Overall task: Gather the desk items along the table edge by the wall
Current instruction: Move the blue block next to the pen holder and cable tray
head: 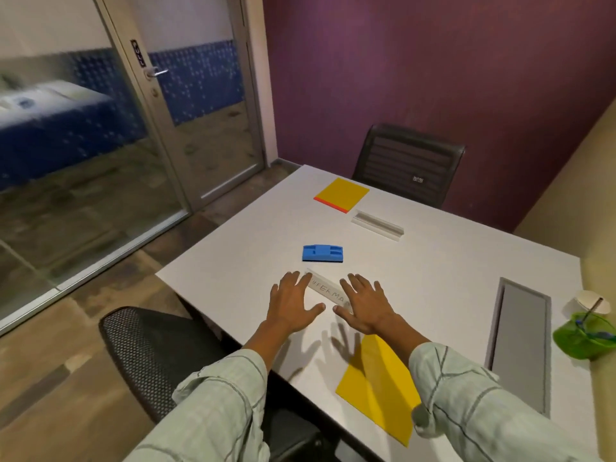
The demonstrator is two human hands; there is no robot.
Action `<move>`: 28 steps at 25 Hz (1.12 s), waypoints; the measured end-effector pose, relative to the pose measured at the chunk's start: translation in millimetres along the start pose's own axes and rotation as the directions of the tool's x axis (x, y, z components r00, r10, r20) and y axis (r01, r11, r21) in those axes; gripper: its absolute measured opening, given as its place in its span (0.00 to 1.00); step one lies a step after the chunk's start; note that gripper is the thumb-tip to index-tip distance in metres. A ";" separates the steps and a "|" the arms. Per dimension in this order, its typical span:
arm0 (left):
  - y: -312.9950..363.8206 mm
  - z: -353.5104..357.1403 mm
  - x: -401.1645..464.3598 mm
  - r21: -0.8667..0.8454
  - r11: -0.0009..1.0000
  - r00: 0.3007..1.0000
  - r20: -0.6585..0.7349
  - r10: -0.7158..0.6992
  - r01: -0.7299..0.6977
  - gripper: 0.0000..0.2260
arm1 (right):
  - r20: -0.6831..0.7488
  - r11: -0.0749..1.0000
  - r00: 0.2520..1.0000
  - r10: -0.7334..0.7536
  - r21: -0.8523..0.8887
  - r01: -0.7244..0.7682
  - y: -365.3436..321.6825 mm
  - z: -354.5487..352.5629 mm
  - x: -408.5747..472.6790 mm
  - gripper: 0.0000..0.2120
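Head view: both hands, left (pixel 291 303) and right (pixel 365 305), hover spread and empty over a clear lettered nameplate (pixel 328 292) mid-table. The blue plastic eraser (pixel 322 253), yellow pad (pixel 342 194) and yellow paper sheet (pixel 380 388) lie scattered; gathering looks barely begun.

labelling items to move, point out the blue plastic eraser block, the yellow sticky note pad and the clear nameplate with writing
blue plastic eraser block (pixel 322 253): head view, top face
yellow sticky note pad (pixel 342 194): head view, top sheet
clear nameplate with writing (pixel 328 291): head view, lettered strip between the hands
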State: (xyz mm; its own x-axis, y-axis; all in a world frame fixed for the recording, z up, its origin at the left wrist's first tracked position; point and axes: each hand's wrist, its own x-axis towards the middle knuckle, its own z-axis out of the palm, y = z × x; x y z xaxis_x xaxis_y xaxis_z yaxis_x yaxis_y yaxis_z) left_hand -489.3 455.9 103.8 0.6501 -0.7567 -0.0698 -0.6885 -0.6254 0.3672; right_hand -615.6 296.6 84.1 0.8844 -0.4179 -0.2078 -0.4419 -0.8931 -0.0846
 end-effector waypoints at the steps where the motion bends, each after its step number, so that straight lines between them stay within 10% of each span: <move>1: -9.5 -8.8 -0.7 0.011 1.000 1.000 -0.011 0.005 -0.005 0.36 | -0.015 1.000 1.000 0.014 0.006 -0.014 -12.8 -4.1 3.0 0.37; 17: -46.2 22.7 95.1 -0.031 0.969 0.959 0.152 -0.238 0.245 0.35 | 0.078 0.951 0.993 0.094 0.288 -0.113 38.2 2.4 129.5 0.35; 28: -76.4 56.3 225.5 -0.245 0.864 0.870 0.356 -0.342 0.440 0.33 | 0.186 0.654 0.982 0.039 0.738 -0.166 93.4 45.3 230.0 0.23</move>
State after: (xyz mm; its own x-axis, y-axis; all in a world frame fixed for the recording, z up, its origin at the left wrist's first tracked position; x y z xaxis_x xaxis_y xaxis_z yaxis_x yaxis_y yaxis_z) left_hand -308.2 322.3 7.8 0.6865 -0.5123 -0.5160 -0.2301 -0.8262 0.5142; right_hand -460.3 124.6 -15.7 0.8231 -0.4138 -0.3889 -0.5466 -0.3916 -0.7402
